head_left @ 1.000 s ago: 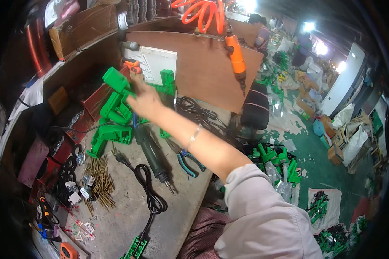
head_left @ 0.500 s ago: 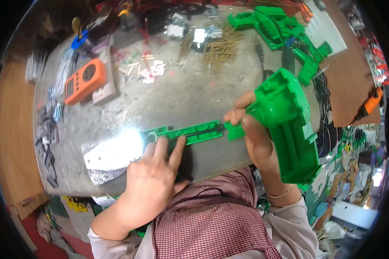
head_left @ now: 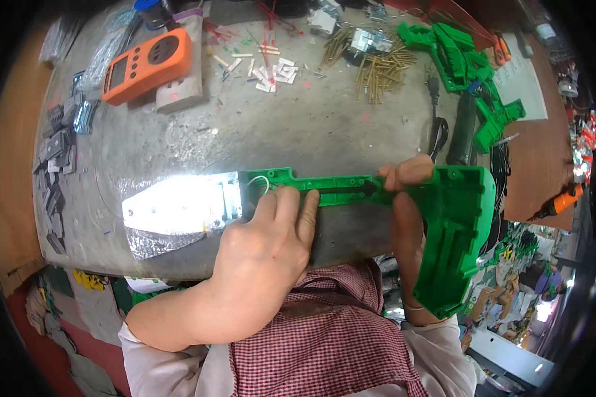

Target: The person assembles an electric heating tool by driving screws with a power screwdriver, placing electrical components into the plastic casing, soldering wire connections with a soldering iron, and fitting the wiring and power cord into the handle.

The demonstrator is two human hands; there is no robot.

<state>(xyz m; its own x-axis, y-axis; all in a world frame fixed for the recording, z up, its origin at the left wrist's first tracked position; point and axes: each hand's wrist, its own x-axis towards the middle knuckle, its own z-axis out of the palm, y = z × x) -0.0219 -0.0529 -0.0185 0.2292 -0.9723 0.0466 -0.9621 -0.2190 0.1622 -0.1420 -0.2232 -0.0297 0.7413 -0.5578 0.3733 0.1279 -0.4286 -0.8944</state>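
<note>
Across the near part of the bench lies a long green plastic tool housing, its open, ribbed inside facing up. A black cord runs along its narrow channel, and a short white wire loops near its left end. At that end is a shiny metal blade-shaped plate, tapering leftward. My left hand presses its fingers over the channel and cord; its thumb is hidden. My right hand grips the housing where the narrow neck meets the wide, bent part, fingers on the far side and thumb on the near side.
An orange meter leans on a pale power strip at the far left. Small white pieces, brass-coloured screws and more green housings lie farther back. Grey parts line the left edge. An orange-handled tool is at right.
The wide end of the housing has come down and levelled with the neck, which now meets the metal plate's end in line. My left hand has shifted slightly right along the channel.
</note>
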